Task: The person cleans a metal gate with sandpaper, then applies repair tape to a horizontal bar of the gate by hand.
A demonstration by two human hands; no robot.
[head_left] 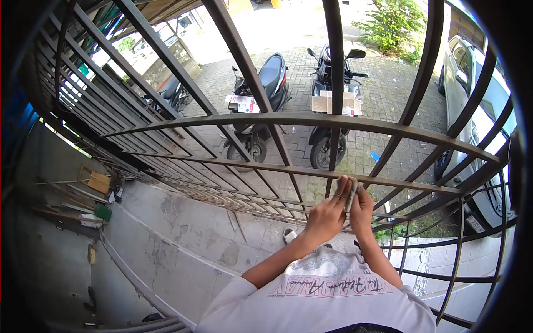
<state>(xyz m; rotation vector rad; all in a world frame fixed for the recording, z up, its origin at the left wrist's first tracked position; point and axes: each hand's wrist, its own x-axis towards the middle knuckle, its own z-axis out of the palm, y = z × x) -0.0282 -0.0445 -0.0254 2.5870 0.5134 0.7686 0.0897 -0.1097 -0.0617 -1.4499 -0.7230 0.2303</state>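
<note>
Pad (352,194), small and greyish, stands upright between the two hands, just above the person's white shirt (333,294). The left hand (327,213) lays its fingers flat against one face, and the right hand (362,213) curls around the other, so both clasp it. The hands hold it up against a bar of the dark metal railing (311,119). Beyond the bars, scooters (269,77) stand on brick paving, one carrying a cardboard box (336,102). A silver car (472,83) is parked to the right.
</note>
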